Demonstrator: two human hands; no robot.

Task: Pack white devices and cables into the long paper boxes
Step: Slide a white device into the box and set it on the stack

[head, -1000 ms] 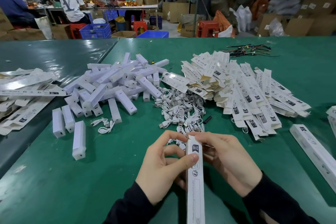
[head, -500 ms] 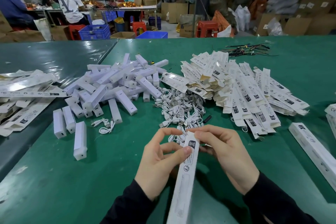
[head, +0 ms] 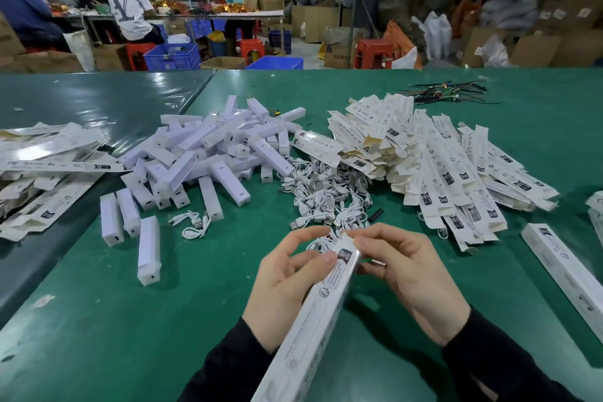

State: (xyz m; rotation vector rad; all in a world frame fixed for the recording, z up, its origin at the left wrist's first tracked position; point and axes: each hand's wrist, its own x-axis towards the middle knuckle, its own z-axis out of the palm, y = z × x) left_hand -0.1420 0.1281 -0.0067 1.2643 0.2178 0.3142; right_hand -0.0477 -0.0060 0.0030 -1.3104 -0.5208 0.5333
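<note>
Item one: a long paper box [head: 313,313], white with dark print, which we hold slanted above the green table [head: 114,320], its far end raised between our hands and its near end running off the bottom edge of the view.

Item two: our left hand [head: 287,284], thumb curled onto the box's printed face near the far end, fingers bent around its left side.

Item three: our right hand [head: 414,271], fingertips pinching the far tip of the same box. We cannot tell whether that end flap is closed.

Item four: a heap of white devices [head: 208,157], short rectangular bars, left of centre; several lie loose at its near edge.

Item five: a tangle of white cables [head: 326,196] in the centre, just beyond our hands, with one single cable [head: 192,225] apart to the left.

Item six: a pile of flat unfolded boxes [head: 434,170], right of centre, fanned and overlapping.

Item seven: one assembled box [head: 564,268] lying on the table at the near right.

Item eight: further flat boxes [head: 42,166] at the left edge, on a darker table [head: 98,98].

Item nine: dark wires [head: 447,95] at the far right of the table.

Item ten: beyond the table, seated people [head: 130,10], blue crates [head: 173,55], red stools [head: 372,52] and cardboard cartons [head: 313,23].
</note>
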